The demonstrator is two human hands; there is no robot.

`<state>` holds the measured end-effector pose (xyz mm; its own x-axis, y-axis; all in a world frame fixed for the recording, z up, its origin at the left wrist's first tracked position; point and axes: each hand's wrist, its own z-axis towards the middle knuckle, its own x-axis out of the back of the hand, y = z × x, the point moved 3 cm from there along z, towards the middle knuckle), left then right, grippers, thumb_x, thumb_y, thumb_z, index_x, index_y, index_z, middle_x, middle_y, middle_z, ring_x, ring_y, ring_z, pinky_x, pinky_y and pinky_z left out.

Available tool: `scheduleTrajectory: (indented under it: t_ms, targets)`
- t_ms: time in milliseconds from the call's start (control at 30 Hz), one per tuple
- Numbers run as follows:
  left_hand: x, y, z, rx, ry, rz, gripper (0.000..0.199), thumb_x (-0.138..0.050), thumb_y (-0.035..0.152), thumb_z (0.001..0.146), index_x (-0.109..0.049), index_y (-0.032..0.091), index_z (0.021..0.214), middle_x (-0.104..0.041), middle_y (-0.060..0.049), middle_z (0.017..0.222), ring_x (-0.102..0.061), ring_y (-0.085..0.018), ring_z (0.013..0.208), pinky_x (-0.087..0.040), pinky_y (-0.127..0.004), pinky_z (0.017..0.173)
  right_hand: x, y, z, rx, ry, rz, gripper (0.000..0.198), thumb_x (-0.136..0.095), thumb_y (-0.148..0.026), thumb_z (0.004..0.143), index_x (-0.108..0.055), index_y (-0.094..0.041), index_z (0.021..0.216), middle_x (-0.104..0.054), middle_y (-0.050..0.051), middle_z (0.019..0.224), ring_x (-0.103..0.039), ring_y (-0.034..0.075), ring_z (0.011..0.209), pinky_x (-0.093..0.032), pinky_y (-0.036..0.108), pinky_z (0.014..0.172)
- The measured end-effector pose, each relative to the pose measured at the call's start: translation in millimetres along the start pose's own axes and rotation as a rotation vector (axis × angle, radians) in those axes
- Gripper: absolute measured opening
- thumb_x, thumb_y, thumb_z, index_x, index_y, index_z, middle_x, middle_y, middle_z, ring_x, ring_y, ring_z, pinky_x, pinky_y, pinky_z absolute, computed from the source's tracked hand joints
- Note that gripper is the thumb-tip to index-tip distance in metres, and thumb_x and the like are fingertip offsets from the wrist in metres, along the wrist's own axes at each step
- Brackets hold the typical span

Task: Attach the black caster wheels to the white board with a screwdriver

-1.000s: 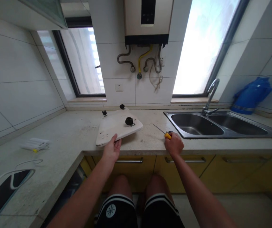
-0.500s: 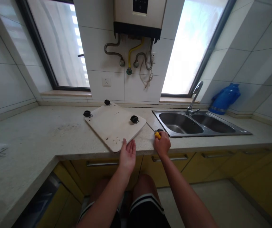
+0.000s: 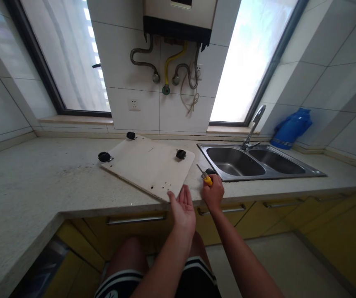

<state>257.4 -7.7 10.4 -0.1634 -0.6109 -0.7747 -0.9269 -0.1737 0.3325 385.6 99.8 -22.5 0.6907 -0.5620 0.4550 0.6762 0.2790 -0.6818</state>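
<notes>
A pale flat board (image 3: 146,163) with rounded corners lies on the counter, with black caster wheels (image 3: 104,156) at three of its corners. Its near corner shows several small holes and has no wheel. My left hand (image 3: 184,209) grips that corner, thumb on top and fingers along the right edge. To the right of the board, my right hand (image 3: 213,192) is closed round a screwdriver (image 3: 207,179) with a yellow handle, its shaft pointing up and left, apart from the board. Just behind the handle is a dark round piece (image 3: 210,171), partly hidden, perhaps another caster.
A steel double sink (image 3: 289,176) with a tap (image 3: 254,126) is set into the counter (image 3: 72,182) at the right. A blue thermos-like jug (image 3: 290,128) stands behind it. The water heater (image 3: 178,27) hangs on the wall above. Yellow drawers (image 3: 249,211) line the front.
My left hand has moved right, turning the board so its near corner swings right. The screwdriver has tilted and its tip now sits clear of the board's edge.
</notes>
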Motion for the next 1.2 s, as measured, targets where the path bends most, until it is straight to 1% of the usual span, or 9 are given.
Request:
scheduleTrajectory:
  t_ms: [133,233,333,467,533,567,767,933,1200]
  targets:
    - [-15,-23,-4,0.185,-0.175,0.265,0.042,-0.041,0.032,0.117,-0.075,0.009,0.106,-0.080,-0.028,0.119,-0.084,-0.026,0.105,-0.071,-0.033,0.087,5,7,5,-0.035,0.101,0.047,0.032,-0.050,-0.050,0.092,-0.064,-0.021,0.093,-0.067,0.008,0.093,-0.057,0.023,0.085,-0.043,0.035,0.082]
    - [-18,15,-1,0.100,-0.276,0.468,0.018,-0.061,0.015,0.103,-0.076,0.008,0.095,-0.081,-0.025,0.105,-0.082,-0.025,0.085,-0.068,-0.036,0.079,7,9,6,-0.060,0.149,0.055,0.039,-0.049,-0.058,0.094,-0.062,-0.021,0.091,-0.066,0.008,0.089,-0.055,0.023,0.083,-0.043,0.036,0.082]
    - [-21,103,17,-0.250,-0.253,0.624,0.008,-0.070,0.018,0.095,-0.076,0.014,0.099,-0.079,-0.012,0.101,-0.074,-0.020,0.085,-0.060,-0.031,0.079,6,8,6,-0.065,0.161,0.043,0.039,-0.050,-0.059,0.094,-0.062,-0.022,0.090,-0.066,0.008,0.090,-0.055,0.022,0.084,-0.042,0.036,0.083]
    - [-14,232,59,-0.755,-0.126,0.835,0.030,-0.078,0.020,0.088,-0.075,0.022,0.118,-0.068,-0.013,0.144,-0.053,-0.031,0.147,-0.047,-0.043,0.121,6,5,5,-0.051,0.133,0.020,0.040,-0.051,-0.060,0.092,-0.062,-0.022,0.088,-0.065,0.007,0.090,-0.054,0.022,0.084,-0.041,0.035,0.082]
    - [-5,276,78,-1.219,0.034,1.388,0.048,-0.076,0.030,0.090,-0.073,0.021,0.137,-0.060,-0.020,0.156,-0.043,-0.045,0.155,-0.037,-0.064,0.128,6,3,5,-0.043,0.121,0.010,0.041,-0.052,-0.061,0.092,-0.061,-0.022,0.086,-0.064,0.006,0.089,-0.054,0.021,0.083,-0.040,0.035,0.081]
    - [3,289,89,-1.324,0.095,1.564,0.053,-0.073,0.034,0.092,-0.070,0.019,0.143,-0.060,-0.023,0.156,-0.046,-0.049,0.152,-0.036,-0.071,0.126,6,1,4,-0.039,0.116,0.004,0.041,-0.052,-0.061,0.091,-0.061,-0.022,0.085,-0.063,0.006,0.088,-0.054,0.021,0.082,-0.040,0.035,0.081]
    - [45,301,126,-1.517,-0.056,1.796,0.032,-0.050,0.026,0.103,-0.077,0.019,0.118,-0.060,-0.024,0.153,-0.057,-0.043,0.144,-0.046,-0.064,0.122,7,-4,5,-0.026,0.094,-0.039,0.039,-0.056,-0.060,0.089,-0.060,-0.022,0.081,-0.060,0.004,0.084,-0.053,0.020,0.079,-0.037,0.035,0.078]
    - [43,311,136,-1.553,-0.118,1.864,0.042,-0.051,0.031,0.106,-0.067,0.017,0.142,-0.060,-0.025,0.146,-0.056,-0.045,0.140,-0.046,-0.066,0.121,8,-7,6,-0.059,0.088,-0.066,0.043,-0.056,-0.064,0.087,-0.061,-0.022,0.080,-0.061,0.004,0.081,-0.054,0.021,0.079,-0.039,0.035,0.079]
    - [40,326,158,-1.465,-0.270,1.914,0.050,-0.044,0.041,0.105,-0.059,0.008,0.140,-0.063,-0.028,0.132,-0.063,-0.044,0.121,-0.055,-0.063,0.111,8,-2,6,-0.183,0.138,0.049,0.051,-0.061,-0.072,0.082,-0.066,-0.021,0.084,-0.065,0.005,0.080,-0.056,0.021,0.080,-0.044,0.037,0.083]
